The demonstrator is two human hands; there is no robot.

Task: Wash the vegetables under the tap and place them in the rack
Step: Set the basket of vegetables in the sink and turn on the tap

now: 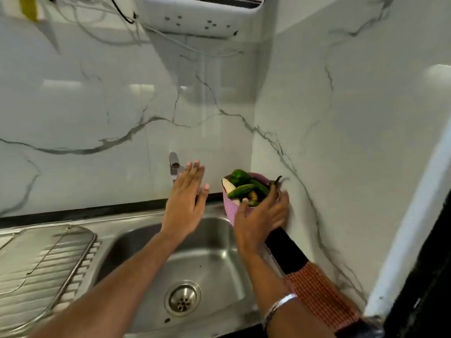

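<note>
At far right, my right hand [262, 213] cups the pink basket [229, 211] of vegetables [244, 187]; left hand [186, 198] spread near the tap [173, 168]. Next: open it.

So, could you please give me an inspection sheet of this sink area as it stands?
Surface: steel sink, basin bare, drain open; ribbed drainboard at left.
Job's things: pink basket of vegetables in the corner; tap shows no water.
Clutter: red mat on the right ledge.
Hands: left hand open, by the tap; right hand grips the basket's rim.
Cables: wires hang near the top.
Surroundings: marble-look walls; white appliance overhead.
</note>
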